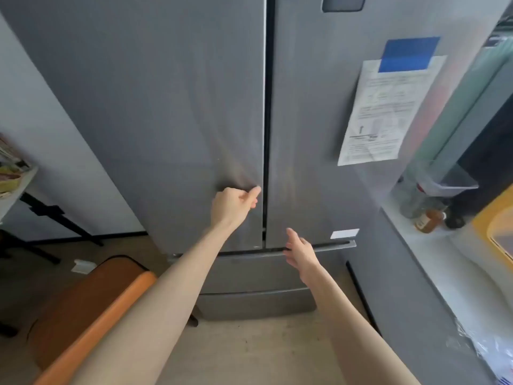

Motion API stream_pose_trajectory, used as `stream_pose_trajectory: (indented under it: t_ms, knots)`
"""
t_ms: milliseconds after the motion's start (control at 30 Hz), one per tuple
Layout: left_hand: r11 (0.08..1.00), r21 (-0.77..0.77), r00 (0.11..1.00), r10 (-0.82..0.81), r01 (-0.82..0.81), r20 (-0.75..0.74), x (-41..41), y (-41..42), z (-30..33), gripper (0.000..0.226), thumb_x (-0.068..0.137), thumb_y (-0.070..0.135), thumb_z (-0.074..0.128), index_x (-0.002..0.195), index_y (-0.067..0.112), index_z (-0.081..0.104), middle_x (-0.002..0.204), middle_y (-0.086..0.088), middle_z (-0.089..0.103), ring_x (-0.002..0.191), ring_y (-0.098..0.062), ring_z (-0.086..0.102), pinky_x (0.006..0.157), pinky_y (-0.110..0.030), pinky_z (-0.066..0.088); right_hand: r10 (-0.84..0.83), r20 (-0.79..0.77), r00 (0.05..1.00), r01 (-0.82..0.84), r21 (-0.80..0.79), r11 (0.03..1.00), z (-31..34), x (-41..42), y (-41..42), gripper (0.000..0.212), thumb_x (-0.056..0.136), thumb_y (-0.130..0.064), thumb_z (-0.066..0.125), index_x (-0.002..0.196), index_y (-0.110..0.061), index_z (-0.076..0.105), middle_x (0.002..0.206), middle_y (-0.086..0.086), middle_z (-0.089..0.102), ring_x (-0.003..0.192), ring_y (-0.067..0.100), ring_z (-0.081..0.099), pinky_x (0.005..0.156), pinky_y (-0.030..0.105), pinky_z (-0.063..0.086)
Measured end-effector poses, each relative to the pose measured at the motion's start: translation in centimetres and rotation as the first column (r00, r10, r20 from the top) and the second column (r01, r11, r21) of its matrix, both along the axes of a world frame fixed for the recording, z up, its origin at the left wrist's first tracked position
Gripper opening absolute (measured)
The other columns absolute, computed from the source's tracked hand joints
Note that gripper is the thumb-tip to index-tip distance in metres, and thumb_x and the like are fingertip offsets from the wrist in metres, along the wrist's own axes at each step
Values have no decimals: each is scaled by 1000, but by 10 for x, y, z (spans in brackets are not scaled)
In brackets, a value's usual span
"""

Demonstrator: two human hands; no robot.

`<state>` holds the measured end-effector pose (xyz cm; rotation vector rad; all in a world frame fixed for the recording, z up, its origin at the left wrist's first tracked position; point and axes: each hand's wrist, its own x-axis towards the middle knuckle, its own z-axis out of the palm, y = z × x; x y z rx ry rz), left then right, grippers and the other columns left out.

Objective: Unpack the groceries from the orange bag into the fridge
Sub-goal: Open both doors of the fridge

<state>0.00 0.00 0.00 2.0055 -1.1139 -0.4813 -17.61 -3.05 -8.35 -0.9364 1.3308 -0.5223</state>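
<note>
A grey French-door fridge (166, 107) fills the view, and both of its upper doors are closed. My left hand (233, 204) rests against the left door's inner edge beside the centre gap, fingers curled, holding nothing. My right hand (301, 252) hovers with fingers apart in front of the lower edge of the right door (319, 134), just above the drawer handle (333, 245). The orange bag (83, 301) stands on the floor at the lower left, partly hidden by my left forearm. Its contents are not visible.
A white counter (444, 259) runs along the right with bottles (427, 218) and a yellow item (497, 226). A paper sheet with a blue patch (383, 112) hangs on the right door. A table with packets (11, 173) and a black stand sit at the left.
</note>
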Motion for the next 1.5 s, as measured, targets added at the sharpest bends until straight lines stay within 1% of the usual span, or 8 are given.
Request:
stream_pose_trajectory:
  t_ms: [300, 433, 633, 767, 933, 1100, 1267, 1500]
  knots:
    - [996, 55, 949, 52, -73, 312, 9, -10, -9, 57, 90, 67, 51, 66, 23, 78, 68, 8, 77, 74, -12, 74, 79, -33, 56, -684, 454, 572, 222, 716, 661, -50, 46, -41, 107, 78, -86, 42, 163, -26, 17, 170, -3, 21, 155, 18, 26, 124, 26, 21]
    - [957, -291, 581, 242, -10, 777, 3, -1, 4, 41, 87, 47, 72, 60, 20, 58, 57, 1, 61, 59, -25, 61, 42, -28, 40, -726, 463, 508, 235, 737, 634, -63, 55, -45, 122, 70, -90, 48, 164, -22, 10, 172, 2, 14, 158, 22, 14, 129, 38, 11]
    - [865, -419, 315, 331, 274, 889, 28, -10, 74, 62, 97, 41, 60, 144, 8, 37, 150, -20, 46, 138, -36, 35, 116, -51, 28, -709, 497, 501, 222, 718, 660, -67, 55, -43, 122, 71, -92, 47, 163, -17, 17, 171, 3, 19, 158, 21, 17, 129, 39, 12]
    - [950, -302, 146, 288, 85, 947, 28, -22, 88, 78, 100, 61, 39, 156, 7, 28, 161, -17, 34, 148, -38, 22, 121, -54, 14, -689, 500, 525, 205, 712, 672, -63, 56, -41, 121, 73, -93, 43, 163, -18, 12, 172, 3, 14, 159, 22, 13, 129, 40, 9]
    - [961, -261, 129, 249, 91, 960, 24, -16, 88, 82, 99, 68, 34, 158, 11, 24, 163, -16, 30, 149, -41, 27, 121, -54, 12, -645, 507, 572, 202, 675, 709, -66, 51, -34, 114, 78, -89, 41, 164, -21, 7, 172, 1, 11, 159, 24, 12, 129, 40, 11]
    - [973, -211, 160, 195, 93, 968, 24, -15, 88, 81, 100, 69, 25, 159, 15, 19, 165, -16, 21, 152, -40, 19, 122, -55, 7, -644, 462, 610, 250, 658, 710, -79, 43, -24, 89, 78, -88, 44, 136, -23, 60, 160, 4, 44, 146, 26, 44, 123, 38, 30]
    - [977, -187, 267, 155, 102, 951, 12, -8, 90, 79, 101, 63, 31, 160, 13, 16, 167, -18, 12, 153, -41, 10, 123, -59, 7, -612, 452, 649, 263, 622, 738, -65, 16, 6, 102, 88, -81, 30, 160, -9, 26, 165, 15, 32, 151, 33, 34, 125, 43, 23]
    - [957, -167, 387, 65, 235, 920, -24, -5, 84, 68, 96, 24, 46, 157, 3, 23, 168, -10, 16, 155, -32, 9, 125, -48, 13, 122, -23, 992, -122, 15, 992, -30, 46, 52, 65, 100, -62, 36, 142, -15, 53, 133, 4, 60, 96, 18, 67, 113, 45, 42]
